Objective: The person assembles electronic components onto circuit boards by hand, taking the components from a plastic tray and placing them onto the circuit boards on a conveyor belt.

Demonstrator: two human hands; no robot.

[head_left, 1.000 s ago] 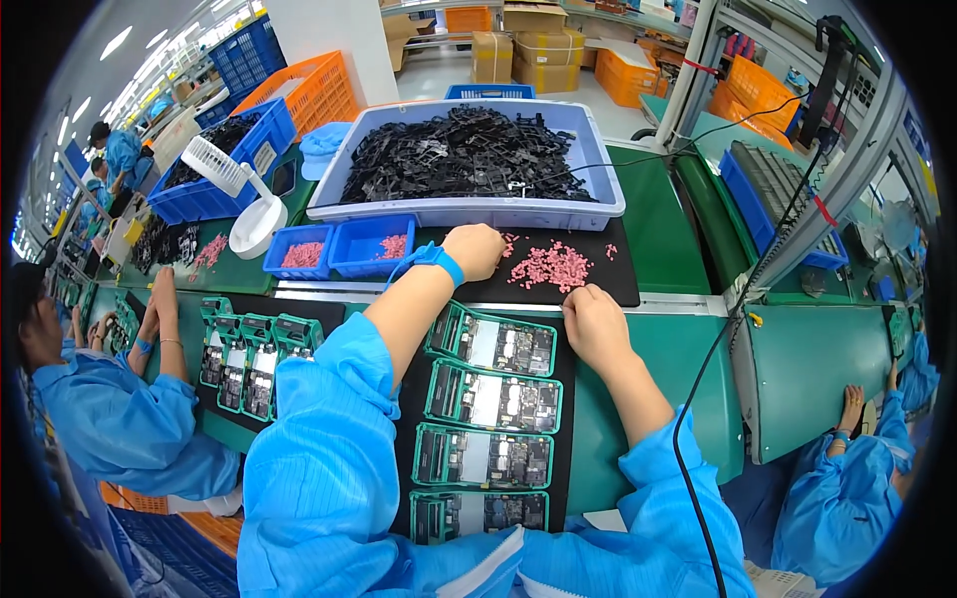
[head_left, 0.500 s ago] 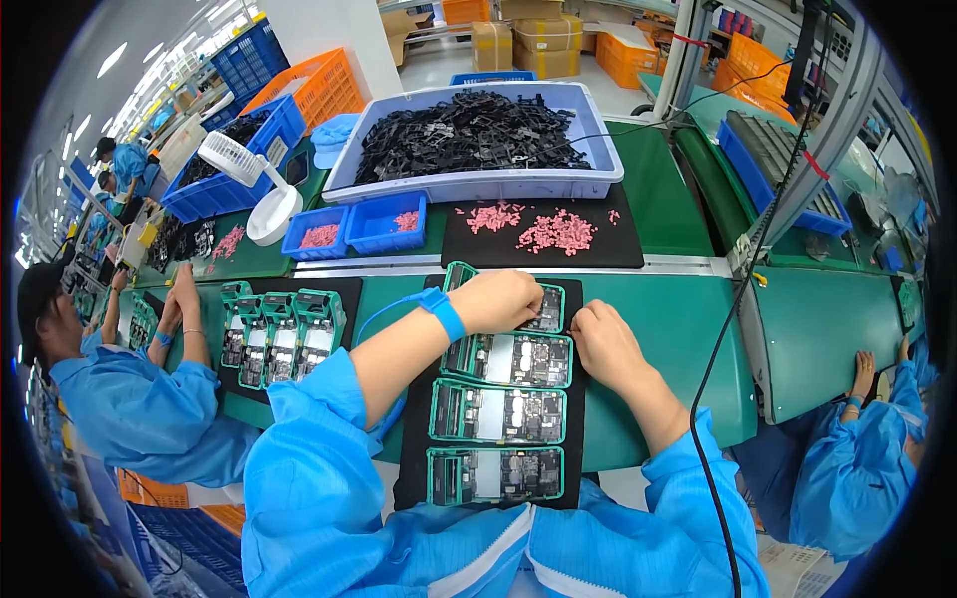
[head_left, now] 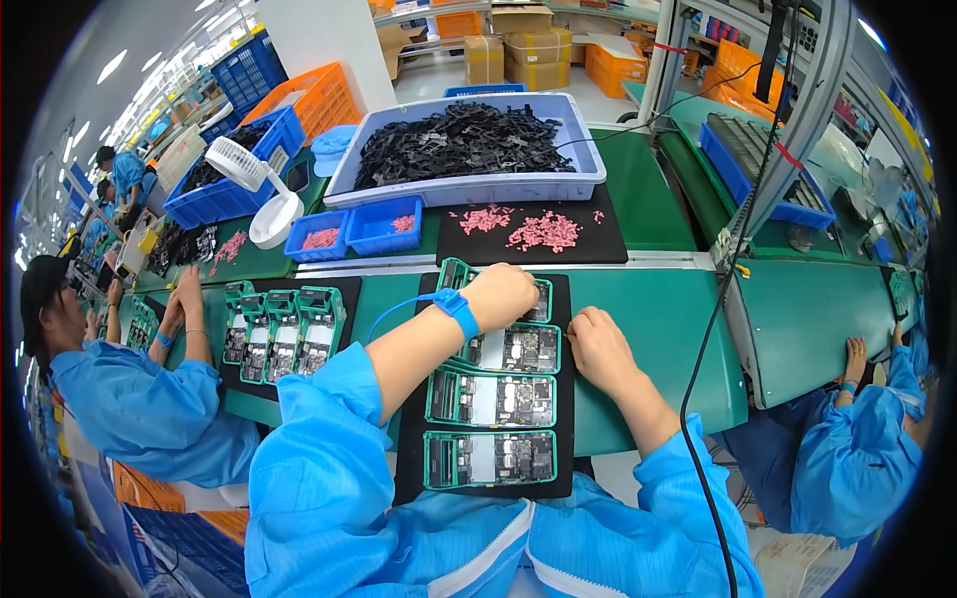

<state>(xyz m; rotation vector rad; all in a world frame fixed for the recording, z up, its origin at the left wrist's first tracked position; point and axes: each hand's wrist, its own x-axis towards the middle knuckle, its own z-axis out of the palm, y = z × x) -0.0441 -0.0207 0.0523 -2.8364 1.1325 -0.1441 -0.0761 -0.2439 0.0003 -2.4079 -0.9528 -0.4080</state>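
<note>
Several open phone frames stand in a column on a black mat [head_left: 414, 460] before me, green-rimmed with dark circuit boards. The nearest phone frame [head_left: 506, 459] lies flat, and another phone frame [head_left: 506, 399] is just beyond it. My left hand [head_left: 501, 297], a blue wrist strap [head_left: 457, 313] on its wrist, is curled over the farthest phone frame [head_left: 543, 302]. Its fingertips are mostly hidden behind the hand. My right hand [head_left: 600, 349] rests by the right edge of the second-farthest phone frame [head_left: 531, 349], fingers bent and drawn together. Whatever either hand pinches is too small or hidden.
Beyond the metal rail lie pink pieces [head_left: 543, 232] on a dark mat, two small blue bins [head_left: 384, 237] and a large tub [head_left: 469, 189] of black parts. A white fan [head_left: 276, 219] stands left. A black cable [head_left: 690, 409] hangs at right. Co-workers [head_left: 140, 399] sit on both sides.
My left hand has turned slightly, and its fingertips, partly visible before, are now more hidden. My right hand stays by the frames' right edge. The whole view has shifted a little.
</note>
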